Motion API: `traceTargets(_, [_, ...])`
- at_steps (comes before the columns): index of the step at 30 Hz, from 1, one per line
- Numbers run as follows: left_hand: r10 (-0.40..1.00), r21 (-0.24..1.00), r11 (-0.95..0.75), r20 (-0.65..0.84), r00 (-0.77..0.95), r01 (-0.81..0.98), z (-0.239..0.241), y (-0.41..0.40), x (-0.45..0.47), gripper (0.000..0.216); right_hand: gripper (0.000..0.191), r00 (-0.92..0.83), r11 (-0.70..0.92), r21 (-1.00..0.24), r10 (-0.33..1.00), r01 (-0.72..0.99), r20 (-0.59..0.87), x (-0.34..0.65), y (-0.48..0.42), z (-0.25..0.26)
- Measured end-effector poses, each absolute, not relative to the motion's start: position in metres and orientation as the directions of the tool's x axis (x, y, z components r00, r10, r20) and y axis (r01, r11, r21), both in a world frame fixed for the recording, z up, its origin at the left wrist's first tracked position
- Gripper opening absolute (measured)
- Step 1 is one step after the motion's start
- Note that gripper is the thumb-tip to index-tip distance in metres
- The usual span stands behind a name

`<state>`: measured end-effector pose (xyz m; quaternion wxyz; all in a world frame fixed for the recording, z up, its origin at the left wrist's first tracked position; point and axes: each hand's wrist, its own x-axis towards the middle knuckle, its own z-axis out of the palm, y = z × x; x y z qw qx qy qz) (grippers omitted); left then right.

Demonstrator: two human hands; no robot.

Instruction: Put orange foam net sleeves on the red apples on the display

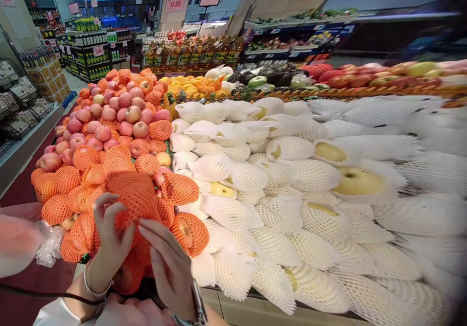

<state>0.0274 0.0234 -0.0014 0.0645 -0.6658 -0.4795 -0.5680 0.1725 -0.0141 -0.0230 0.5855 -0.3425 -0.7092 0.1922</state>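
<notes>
Both my hands are raised over the near edge of the apple pile, pinching an orange foam fruit net (133, 194). The net is a little blurred, and I cannot tell whether an apple is inside. My left hand (113, 228), with a bracelet on its wrist, has its fingers curled at the net's left side. Thumb and fingertips of my right hand (170, 262), which wears a watch, meet at the net's lower edge. Around them lie apples in orange nets (189, 231). Bare pink apples (133, 114) are heaped farther back.
White-netted pears (233, 211) cover the display to the right. At the left edge is a clear plastic bag (49, 243); a black cable (47, 292) crosses my left forearm. Oil bottles (193, 53) and shelves (91, 48) stand behind.
</notes>
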Motion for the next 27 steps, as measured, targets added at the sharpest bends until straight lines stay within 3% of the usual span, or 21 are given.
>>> traceTargets(4, [0.561,0.474,-0.519,0.817,-0.134,0.712,-0.015,0.015,0.025,0.021,0.054,-0.099,0.584,-0.735,0.801,0.344,0.590,0.160,-0.011,-0.030])
traceTargets(7, [0.546,0.421,-0.560,0.836,-0.064,0.714,-0.023,0.011,0.023,0.019,0.059,-0.147,0.614,-0.753,0.789,0.238,0.597,0.155,-0.001,-0.030])
traceTargets(10, [0.515,0.309,-0.634,0.853,0.089,0.708,-0.022,0.006,0.022,0.022,0.058,-0.068,0.575,-0.806,0.818,0.143,0.572,0.151,0.007,-0.025])
traceTargets(14, [0.458,0.201,-0.679,0.868,0.194,0.706,-0.021,0.000,0.019,0.028,0.036,-0.066,0.413,-0.911,0.909,0.002,0.412,0.144,0.014,-0.016])
traceTargets(17, [0.436,0.166,-0.663,0.878,0.196,0.730,-0.023,-0.003,0.019,0.030,0.019,-0.105,0.220,-0.950,0.963,-0.222,0.248,0.138,0.017,-0.011])
traceTargets(20, [0.439,0.159,-0.617,0.882,0.169,0.771,-0.026,-0.007,0.021,0.031,0.025,-0.198,-0.013,-0.865,0.975,-0.502,0.100,0.133,0.020,-0.008])
traceTargets(22, [0.407,0.143,-0.582,0.904,0.134,0.800,-0.027,-0.011,0.021,0.030,0.031,-0.230,-0.079,-0.800,0.970,-0.594,0.074,0.130,0.021,-0.008])
traceTargets(25, [0.335,0.092,-0.589,0.932,0.138,0.803,-0.030,-0.018,0.016,0.029,0.044,-0.226,-0.078,-0.788,0.971,-0.611,0.080,0.124,0.017,-0.014])
traceTargets(27, [0.356,0.110,-0.622,0.922,0.154,0.776,-0.030,-0.023,0.011,0.029,0.057,-0.145,0.003,-0.852,0.985,-0.524,0.093,0.121,0.012,-0.022])
